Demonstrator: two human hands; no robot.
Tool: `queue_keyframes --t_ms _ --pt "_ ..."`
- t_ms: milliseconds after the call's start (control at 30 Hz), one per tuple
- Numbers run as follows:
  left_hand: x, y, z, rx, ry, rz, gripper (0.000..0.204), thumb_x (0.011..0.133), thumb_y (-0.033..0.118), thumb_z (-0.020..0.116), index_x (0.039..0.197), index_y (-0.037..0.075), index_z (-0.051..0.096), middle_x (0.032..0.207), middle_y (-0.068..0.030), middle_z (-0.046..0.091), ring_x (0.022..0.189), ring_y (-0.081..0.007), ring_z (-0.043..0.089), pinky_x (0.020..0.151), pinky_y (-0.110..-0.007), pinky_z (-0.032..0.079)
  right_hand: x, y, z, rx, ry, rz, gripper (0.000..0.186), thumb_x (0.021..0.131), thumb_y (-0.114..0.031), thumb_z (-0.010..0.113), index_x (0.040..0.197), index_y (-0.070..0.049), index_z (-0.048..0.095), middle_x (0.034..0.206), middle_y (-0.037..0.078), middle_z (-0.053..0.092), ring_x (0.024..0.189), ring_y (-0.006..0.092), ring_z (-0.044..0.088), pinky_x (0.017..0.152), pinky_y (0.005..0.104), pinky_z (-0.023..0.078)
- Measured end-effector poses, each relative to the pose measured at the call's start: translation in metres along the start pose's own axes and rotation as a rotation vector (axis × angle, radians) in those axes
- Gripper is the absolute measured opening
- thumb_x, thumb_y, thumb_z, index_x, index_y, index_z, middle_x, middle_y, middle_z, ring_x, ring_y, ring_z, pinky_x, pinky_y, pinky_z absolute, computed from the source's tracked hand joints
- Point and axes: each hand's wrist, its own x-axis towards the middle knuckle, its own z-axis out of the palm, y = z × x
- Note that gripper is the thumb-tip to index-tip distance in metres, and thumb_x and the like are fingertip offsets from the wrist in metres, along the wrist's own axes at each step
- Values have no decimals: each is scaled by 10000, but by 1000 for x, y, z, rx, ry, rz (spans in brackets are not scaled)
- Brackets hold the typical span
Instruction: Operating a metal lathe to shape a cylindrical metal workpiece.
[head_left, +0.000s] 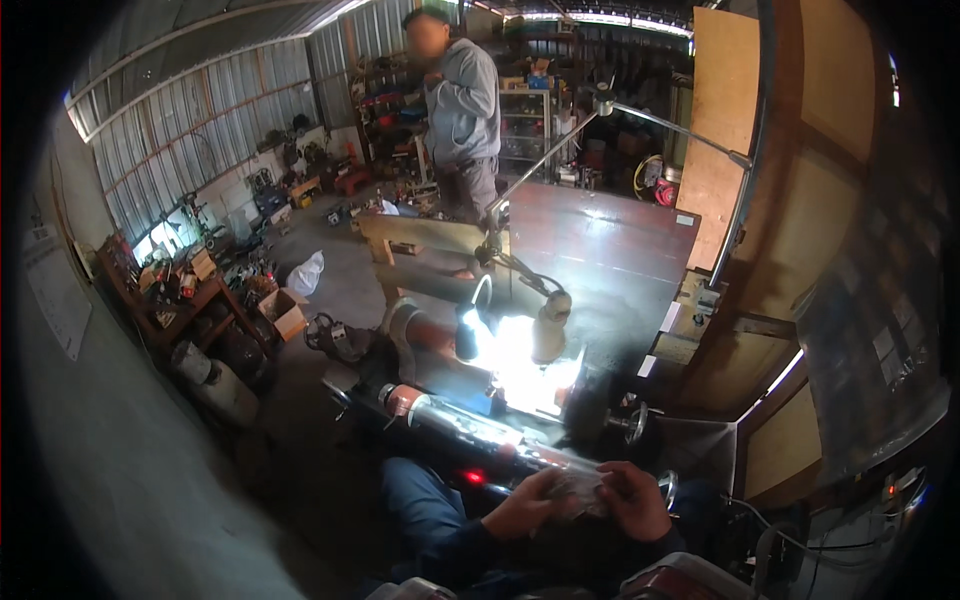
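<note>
Close in front of my body, my left hand [527, 507] and my right hand [637, 500] hold a crumpled, whitish, partly see-through piece of thin material [580, 492] between them. Whether it is plastic film or cloth, I cannot tell. Fingers of both hands are bent around its edges. Just beyond them a shiny metal cylinder [470, 425] lies across a machine, with a reddish-brown band [403, 400] toward its left end. A lamp on a jointed arm [551, 315] lights the machine so strongly that its middle is washed out.
A handwheel [640, 422] sticks up right of the cylinder. Behind the machine stand a wooden frame [440, 235] and a dark red panel [600, 230]. A person in a grey hoodie [468, 100] stands beyond. An open cardboard box [283, 313] and a cluttered table [185, 290] are at left.
</note>
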Motion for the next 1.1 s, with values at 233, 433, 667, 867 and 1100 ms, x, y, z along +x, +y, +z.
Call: queue_keyframes --t_ms 233,433,667,867,1100 --pt "29 -25 -26 -141 544 270 223 894 133 650 1085 30 600 869 -18 627 737 -81 583 659 -239 497 25 5 -2 -228 189 -95 265 892 -48 571 1153 -1 563 953 113 692 861 177 671 771 283 508" --pt "70 11 -17 273 929 335 196 948 146 546 1088 9 537 951 -56 582 853 -133 565 771 -271 474 31 8 -21 -129 138 95 260 901 -66 576 1152 2 568 905 82 690 816 124 642 732 265 504" --pt "165 -41 -45 541 836 490 285 968 173 477 1147 -41 534 1051 -233 598 948 -386 567 846 -400 450 84 -4 -25 -296 -22 -20 278 907 -80 570 1169 12 553 896 91 683 788 121 632 732 257 502" --pt "173 -85 -67 288 623 384 322 974 131 426 1202 -73 527 1142 -249 586 1051 -367 543 932 -384 408 167 38 -28 -44 -111 79 344 975 -177 475 1236 48 468 982 129 655 797 122 614 695 252 506" --pt "186 -97 -70 -2 537 282 383 985 221 373 1202 -49 536 1139 -178 589 1031 -255 549 926 -320 407 242 154 -35 212 -170 383 464 1019 -385 344 1173 2 549 1082 128 628 970 232 608 867 382 503"
